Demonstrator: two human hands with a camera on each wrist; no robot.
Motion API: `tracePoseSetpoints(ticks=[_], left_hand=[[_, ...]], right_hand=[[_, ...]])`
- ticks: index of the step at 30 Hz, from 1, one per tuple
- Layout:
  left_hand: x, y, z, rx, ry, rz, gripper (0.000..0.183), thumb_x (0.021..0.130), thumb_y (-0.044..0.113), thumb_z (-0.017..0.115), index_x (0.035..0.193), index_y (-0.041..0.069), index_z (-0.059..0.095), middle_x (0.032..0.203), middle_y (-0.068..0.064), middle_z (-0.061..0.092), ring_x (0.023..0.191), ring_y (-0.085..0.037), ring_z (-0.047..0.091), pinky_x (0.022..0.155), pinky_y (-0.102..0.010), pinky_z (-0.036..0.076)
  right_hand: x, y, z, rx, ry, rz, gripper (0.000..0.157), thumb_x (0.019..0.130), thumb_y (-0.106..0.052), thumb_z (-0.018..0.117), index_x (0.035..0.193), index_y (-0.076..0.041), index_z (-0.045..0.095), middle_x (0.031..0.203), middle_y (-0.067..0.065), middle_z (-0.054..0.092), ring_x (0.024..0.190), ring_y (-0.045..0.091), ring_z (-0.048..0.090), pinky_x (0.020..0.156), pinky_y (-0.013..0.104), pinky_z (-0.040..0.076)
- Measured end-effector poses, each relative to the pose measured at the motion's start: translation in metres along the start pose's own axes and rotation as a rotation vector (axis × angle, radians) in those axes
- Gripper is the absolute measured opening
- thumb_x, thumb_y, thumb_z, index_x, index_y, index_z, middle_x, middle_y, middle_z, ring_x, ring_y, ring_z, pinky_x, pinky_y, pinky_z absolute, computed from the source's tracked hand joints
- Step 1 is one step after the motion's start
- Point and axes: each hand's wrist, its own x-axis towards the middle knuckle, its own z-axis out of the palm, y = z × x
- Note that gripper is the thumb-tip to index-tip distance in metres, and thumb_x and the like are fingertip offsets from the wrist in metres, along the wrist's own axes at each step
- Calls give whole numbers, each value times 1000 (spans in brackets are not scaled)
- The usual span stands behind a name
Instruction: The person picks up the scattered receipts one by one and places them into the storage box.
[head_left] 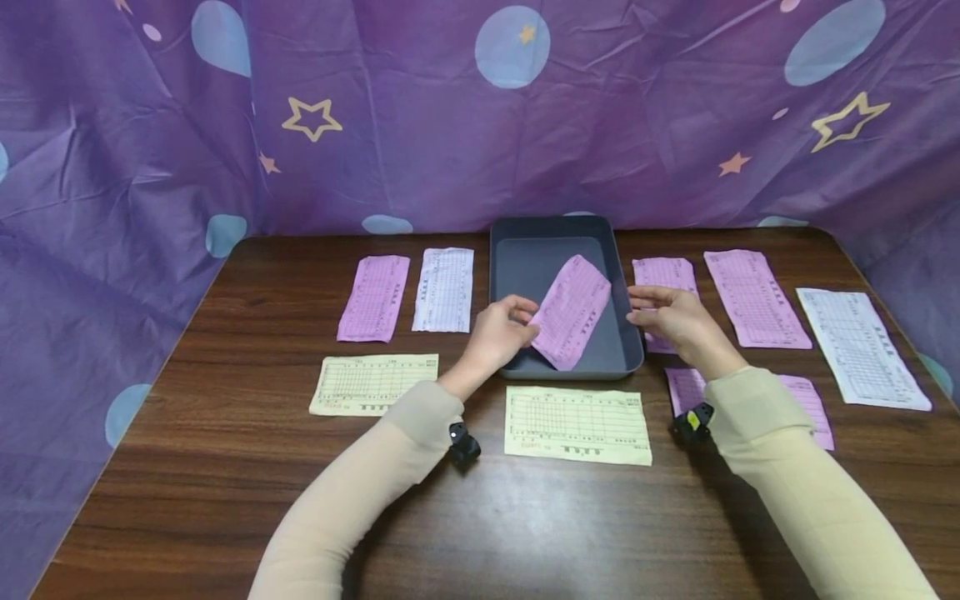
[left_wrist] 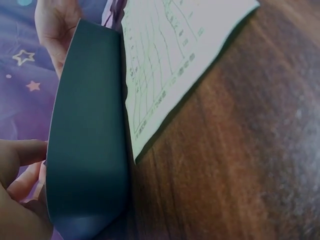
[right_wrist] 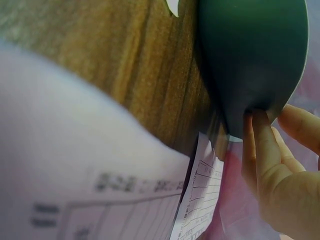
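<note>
A pink printed slip [head_left: 573, 312] is tilted over the dark grey tray [head_left: 517, 254], its lower left edge pinched by my left hand [head_left: 501, 332]. In the left wrist view the left hand [left_wrist: 20, 185] shows behind the tray wall [left_wrist: 87, 125], which hides the slip. My right hand [head_left: 671, 321] is at the tray's right side, fingers fairly straight. The right wrist view has its fingers [right_wrist: 265, 145] touching the tray's outer wall [right_wrist: 250, 55], with one fingertip at the rim.
Left of the tray lie a pink slip [head_left: 372, 297], a white slip [head_left: 442, 290] and a yellow slip [head_left: 367, 385]. Another yellow slip [head_left: 577, 425] lies in front. Several pink slips [head_left: 757, 298] and a white slip [head_left: 864, 347] are on the right, one pink partly under the right wrist.
</note>
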Motion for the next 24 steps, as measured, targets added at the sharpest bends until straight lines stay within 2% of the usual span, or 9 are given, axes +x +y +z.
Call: tracePoseSetpoints(ticks=[6,9,11,15,18,24], left_hand=[[0,0,0,78,-10,12,32,85,2,67,116,0,63,105,-17,68,82,-26,70,61,-19,58],[0,0,0,95,-12,13,33,84,3,69,117,1,63,106,-17,68,80,-26,70,61,-19,58],[-1,0,0,99,-12,18,34,84,4,69,117,1,63,106,-17,68,80,-27,70,61,-19,58],[-1,0,-1,114,-7,34,33,83,5,70,116,1,63,106,-16,69,81,-27,71,61,-19,58],[0,-1,-2,126,-9,37,34,83,6,70,116,2,64,106,-15,70,86,-26,71,64,-19,58],[-1,0,-5,141,-19,59,33,83,6,70,115,2,64,107,-15,70,97,-27,69,79,-25,59]], right_hand=[[0,0,0,14,-3,2,62,93,-1,53,147,6,24,96,-18,55,83,-13,56,77,5,51],[1,0,0,12,0,5,62,93,-1,53,148,6,24,97,-17,55,83,-13,56,77,5,51],[1,0,0,5,2,6,62,93,-1,53,148,5,24,104,-12,56,83,-13,56,77,5,51],[2,0,0,-16,4,5,62,94,-2,52,148,5,24,126,10,52,84,-13,56,78,5,51],[2,0,0,-26,5,6,61,94,-2,52,148,4,24,134,17,46,84,-14,56,79,4,51],[0,-1,1,-29,6,19,61,94,-4,50,149,3,24,144,25,37,85,-15,55,80,4,50]])
